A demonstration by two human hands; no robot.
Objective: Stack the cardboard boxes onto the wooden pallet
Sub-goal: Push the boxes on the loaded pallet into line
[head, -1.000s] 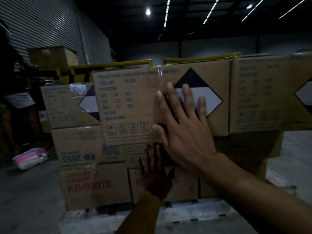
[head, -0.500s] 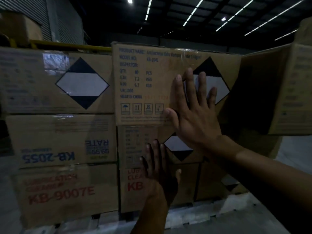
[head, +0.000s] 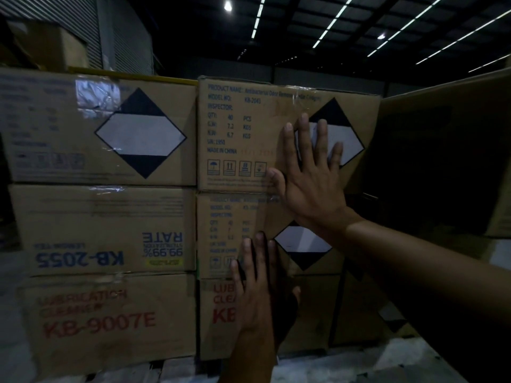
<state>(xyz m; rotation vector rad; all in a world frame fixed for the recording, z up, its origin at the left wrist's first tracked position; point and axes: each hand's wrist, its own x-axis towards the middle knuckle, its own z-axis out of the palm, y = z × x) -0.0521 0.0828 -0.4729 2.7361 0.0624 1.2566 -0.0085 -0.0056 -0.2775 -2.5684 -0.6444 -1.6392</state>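
Observation:
Cardboard boxes stand three high on a pallet (head: 177,367) whose pale slats show at the bottom. My right hand (head: 309,181) lies flat, fingers spread, on the front of the top middle box (head: 243,128), over its black-and-white diamond label. My left hand (head: 262,294) is flat against the column below, across the seam between the middle box (head: 229,233) and the bottom box (head: 218,322) with red lettering. Neither hand grips anything. The top middle box sits nearly flush with the top left box (head: 99,128).
The left column holds a KB-2055 box (head: 102,230) printed upside down and a KB-9007E box (head: 105,322). A box (head: 448,150) at the right juts toward me in shadow. Another box (head: 47,48) stands behind at top left. Grey floor (head: 387,363) lies below.
The stack fills more of the view than before. The top middle box has gone back, from overhanging the lower boxes to near flush. Both hands stay flat on the fronts.

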